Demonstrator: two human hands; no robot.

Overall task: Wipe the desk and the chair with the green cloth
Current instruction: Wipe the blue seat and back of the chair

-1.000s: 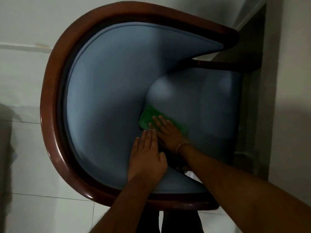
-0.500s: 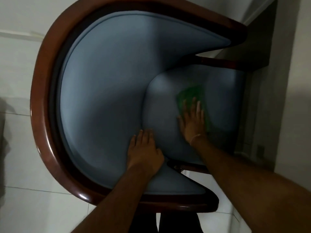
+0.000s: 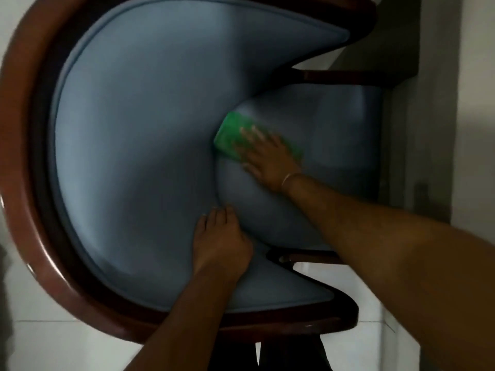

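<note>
So the green cloth (image 3: 231, 136) is flat on the blue seat cushion (image 3: 334, 145) of the chair (image 3: 128, 145), tucked right where the seat meets the curved backrest, just right of the frame's centre. The right hand (image 3: 270, 159) is pressed on top of it, fingers spread and flat, not gripping, just pinning it down. Most of the cloth sticks out past the fingertips toward the upper left, and its long side runs roughly upper-left to lower-right, in line with the forearm.

The left hand (image 3: 221, 242) is lower down, palm flat and fingers together on the padding near the seat's edge, holding nothing, looks like it's bracing.

My guess: the rest of the seat, off to the right, is the next stretch to wipe. Smooth upholstery, wooden rim (image 3: 26, 210) all round, pale tiled floor (image 3: 53, 344) underneath, dim room. No desk in view.
</note>
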